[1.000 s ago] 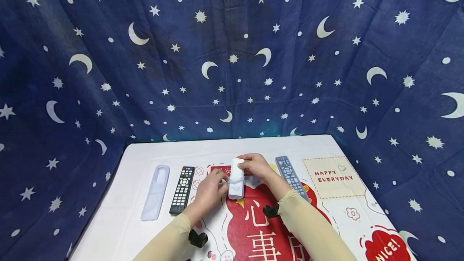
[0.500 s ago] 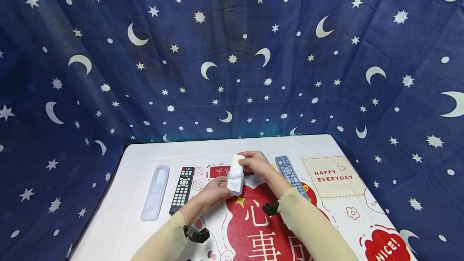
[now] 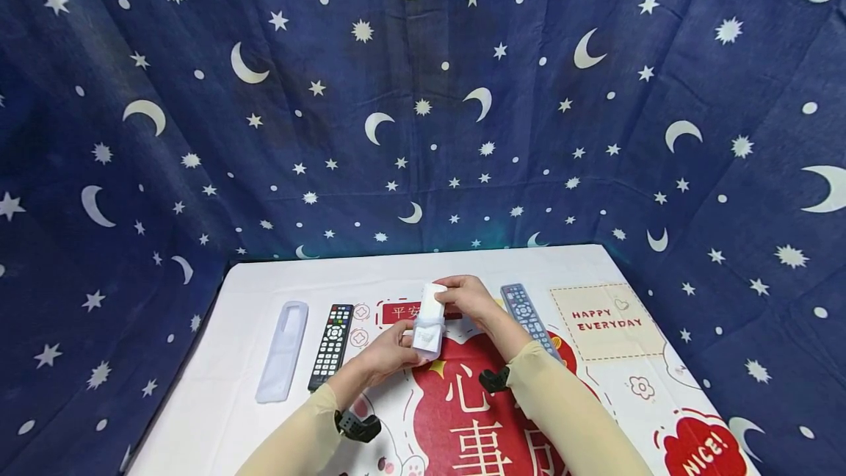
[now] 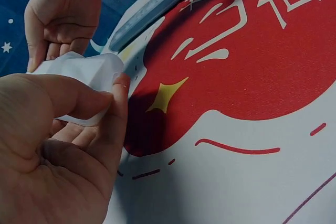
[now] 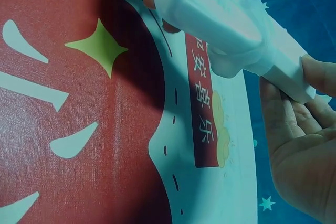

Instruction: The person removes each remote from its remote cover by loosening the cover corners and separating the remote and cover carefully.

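A white remote control point(image 3: 432, 301) sits partly inside a translucent silicone sleeve point(image 3: 428, 338), its far end sticking out bare. My right hand point(image 3: 468, 301) pinches that bare end between thumb and fingers, as the right wrist view also shows on the remote's white body point(image 5: 289, 74). Near the sleeve's lower end, my left hand point(image 3: 385, 352) pinches the soft cover; in the left wrist view its thumb lies over the sleeve point(image 4: 94, 72). The sleeve looks bunched around the remote's middle in the right wrist view. Both are held above the table, slightly tilted.
To the left lie a black remote point(image 3: 333, 346) and a long translucent sleeve point(image 3: 283, 351). A grey-blue covered remote point(image 3: 529, 316) lies right, beside my right forearm. The white tablecloth point(image 3: 218, 395) bears red prints; a starry blue curtain point(image 3: 423, 131) surrounds the table.
My left hand has gone from loose fingers at the sleeve's side to pinching its lower part. The remote and sleeve have risen slightly and tilted. My right hand keeps its grip.
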### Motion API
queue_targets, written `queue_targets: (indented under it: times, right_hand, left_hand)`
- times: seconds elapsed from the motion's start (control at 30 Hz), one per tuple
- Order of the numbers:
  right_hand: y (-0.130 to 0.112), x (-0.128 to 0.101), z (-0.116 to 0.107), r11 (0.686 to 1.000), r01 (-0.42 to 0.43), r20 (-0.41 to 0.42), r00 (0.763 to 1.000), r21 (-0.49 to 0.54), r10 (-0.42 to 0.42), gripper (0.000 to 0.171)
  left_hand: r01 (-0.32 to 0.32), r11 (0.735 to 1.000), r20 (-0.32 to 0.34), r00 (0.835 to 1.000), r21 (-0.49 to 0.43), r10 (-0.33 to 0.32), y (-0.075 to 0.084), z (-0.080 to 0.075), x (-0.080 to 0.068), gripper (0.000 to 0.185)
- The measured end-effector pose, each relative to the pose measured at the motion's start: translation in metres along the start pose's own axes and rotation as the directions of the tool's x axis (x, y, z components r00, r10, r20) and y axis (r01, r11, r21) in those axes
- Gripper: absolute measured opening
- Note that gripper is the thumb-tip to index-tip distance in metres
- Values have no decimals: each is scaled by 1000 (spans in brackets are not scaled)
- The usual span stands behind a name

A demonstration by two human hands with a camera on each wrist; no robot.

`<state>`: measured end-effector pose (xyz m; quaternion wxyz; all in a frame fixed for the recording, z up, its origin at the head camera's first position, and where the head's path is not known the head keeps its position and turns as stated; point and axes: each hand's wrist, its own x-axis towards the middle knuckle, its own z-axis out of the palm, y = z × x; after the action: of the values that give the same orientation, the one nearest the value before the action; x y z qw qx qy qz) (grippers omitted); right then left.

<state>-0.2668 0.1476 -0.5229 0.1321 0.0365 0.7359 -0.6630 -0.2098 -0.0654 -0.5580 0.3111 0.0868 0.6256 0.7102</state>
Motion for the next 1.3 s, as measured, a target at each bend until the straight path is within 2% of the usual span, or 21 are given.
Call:
queue_targets:
  times: [0.23,0.4,0.53,0.6,0.63,0.7,0.73,0.77,0.8,0.83,0.9,1.0,1.07,1.13,1.23,1.3]
  right_hand:
    - [1,0,0,1000,11,10,1000,18,-12,33]
    - [-1,0,3,999,13,-9,1000,42,-13,34]
    - [-5,1,5,998,15,-36,999,54,-13,35]
    - [-6,0,6,999,19,-42,999,49,-17,36]
    - [-7,0,7,999,20,-44,999,43,-18,36]
    - [-7,0,7,999,17,-45,999,32,-15,36]
    - [-7,0,7,1000,17,-46,999,24,-16,37]
    - [-6,0,8,1000,18,-44,999,19,-18,37]
    - [-5,0,8,1000,15,-41,999,16,-15,36]
    - [-5,0,8,1000,16,-37,999,14,-15,36]
    - [-4,0,9,1000,19,-31,999,15,-19,35]
    - [-4,0,10,1000,23,-23,999,12,-23,33]
    - [-3,1,12,1000,20,-27,999,-9,-20,33]
    - [-1,1,13,999,8,-35,999,-40,-9,33]
    - [1,2,15,997,-21,-57,998,-69,17,35]
    - [2,3,16,997,-34,-71,997,-73,29,35]
  left_hand:
    - [11,1000,7,1000,4,-11,2,0,-2,69]
    - [-23,1000,-62,998,-3,23,-1,3,-1,66]
    - [-44,999,-139,989,-21,41,-3,10,0,64]
    - [-55,998,-210,976,33,61,-2,13,1,62]
    - [-62,995,-254,964,77,80,-1,14,2,61]
    - [-83,972,-337,929,219,155,0,15,3,60]
    - [-82,947,-374,905,311,201,0,15,3,58]
    - [-83,912,-396,882,401,254,1,14,4,54]
    - [-86,865,-401,860,495,315,2,13,5,50]
    - [-91,801,-387,840,591,381,2,12,5,47]
    - [-102,629,-308,805,770,507,3,11,6,37]
    - [-150,338,-115,751,929,650,6,10,9,23]
    - [-187,160,22,713,969,701,8,10,12,16]
    - [-215,20,135,679,976,722,11,10,15,13]
    - [-230,-154,268,639,961,721,15,9,18,12]
    - [-229,-242,333,627,943,704,18,9,19,12]
